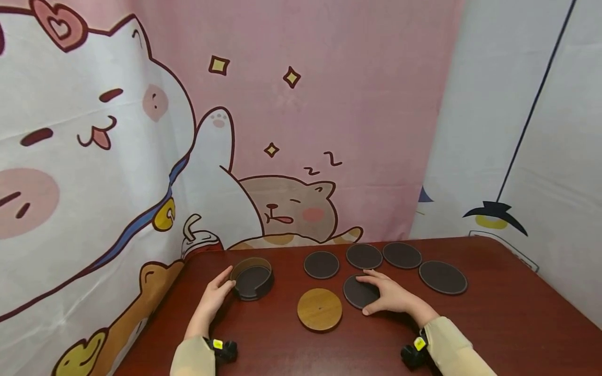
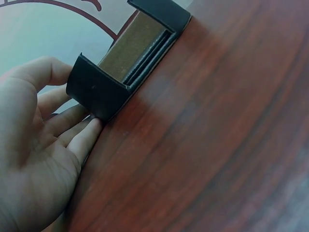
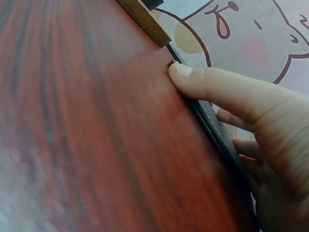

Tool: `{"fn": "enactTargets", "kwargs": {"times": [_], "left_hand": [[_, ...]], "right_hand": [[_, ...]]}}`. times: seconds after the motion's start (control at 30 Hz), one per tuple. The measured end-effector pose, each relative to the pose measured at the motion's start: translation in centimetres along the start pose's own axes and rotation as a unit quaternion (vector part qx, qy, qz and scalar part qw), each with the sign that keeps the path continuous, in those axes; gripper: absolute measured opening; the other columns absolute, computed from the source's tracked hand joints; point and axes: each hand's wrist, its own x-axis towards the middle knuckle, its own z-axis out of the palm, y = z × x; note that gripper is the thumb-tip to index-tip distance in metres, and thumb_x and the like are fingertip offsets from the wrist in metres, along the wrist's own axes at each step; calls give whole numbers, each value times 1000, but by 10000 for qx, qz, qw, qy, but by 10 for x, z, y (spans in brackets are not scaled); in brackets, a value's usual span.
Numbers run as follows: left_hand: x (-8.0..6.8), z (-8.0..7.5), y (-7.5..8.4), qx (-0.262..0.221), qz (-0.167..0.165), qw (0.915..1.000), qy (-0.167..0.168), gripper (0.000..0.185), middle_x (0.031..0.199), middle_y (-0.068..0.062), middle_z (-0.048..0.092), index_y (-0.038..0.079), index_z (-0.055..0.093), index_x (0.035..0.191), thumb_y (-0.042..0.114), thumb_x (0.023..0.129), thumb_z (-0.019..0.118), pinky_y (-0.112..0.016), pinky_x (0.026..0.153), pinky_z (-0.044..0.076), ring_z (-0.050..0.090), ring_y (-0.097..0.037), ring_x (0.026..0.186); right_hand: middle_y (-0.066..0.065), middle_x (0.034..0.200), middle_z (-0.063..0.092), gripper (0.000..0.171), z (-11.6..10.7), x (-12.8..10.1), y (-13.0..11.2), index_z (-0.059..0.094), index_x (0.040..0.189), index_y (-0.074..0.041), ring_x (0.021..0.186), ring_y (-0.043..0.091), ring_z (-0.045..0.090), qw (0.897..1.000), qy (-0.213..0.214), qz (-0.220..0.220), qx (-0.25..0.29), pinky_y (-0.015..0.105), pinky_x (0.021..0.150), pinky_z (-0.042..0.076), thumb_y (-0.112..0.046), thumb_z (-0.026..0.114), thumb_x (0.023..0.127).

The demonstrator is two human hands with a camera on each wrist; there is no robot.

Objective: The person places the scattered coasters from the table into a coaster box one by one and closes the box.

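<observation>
Two hands rest on the table (image 1: 494,324), each at its own thing. Nearest the person, between the hands, lies a wooden disc (image 1: 320,309), touched by neither. The right hand (image 1: 390,296) lies flat on a dark coaster (image 1: 358,292), fingers straight and spread over its top; in the right wrist view the thumb (image 3: 212,82) presses against the coaster's edge. This coaster sits just beside the disc, on its right. The left hand (image 1: 213,297) is well apart from it, at the holder (image 1: 253,278), which lies up and to the left of the disc. Its fingers (image 2: 82,137) are relaxed and touch the holder's dark wall from outside; they do not close round it. At least one coaster already sits inside the holder. The coaster under the right hand therefore lies right of the holder, nearer the right hand by far. Farther back, four more coasters (image 1: 364,256) lie in a loose arc.
</observation>
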Motion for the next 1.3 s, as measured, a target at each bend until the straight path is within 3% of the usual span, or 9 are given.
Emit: {"fn": "enactTargets", "kwargs": {"times": [0.23,0.47,1.0,1.3], "left_hand": [[0,-1,2,73,56,10000,-36,54,152,-18,35,6,40,148,14,96,55,-55,110,23,27,-38,140],[-2,-2,0,90,39,10000,-8,55,152,-19,34,6,40,148,13,96,54,-54,110,24,27,-38,140],[-3,0,3,49,18,10000,-32,54,152,-19,33,7,39,149,16,97,54,-55,111,23,27,-39,140],[-2,0,0,65,18,10000,-6,55,152,-19,34,6,39,148,14,96,55,-55,110,24,27,-39,140]], "right_hand": [[24,149,34,87,1,1,3,54,138,-10,134,48,30,9997,178,117,-120,63,97,35,-47,85,66],[23,148,36,82,-2,5,1,56,137,-13,132,46,36,9995,231,-73,-183,59,95,38,-46,85,67],[17,148,39,75,-41,27,-26,57,137,-20,129,39,42,9969,212,-652,-387,50,92,41,-40,84,70],[13,150,36,73,-55,37,-38,58,136,-23,130,35,42,9979,68,-543,-355,48,93,41,-40,84,70]]}}
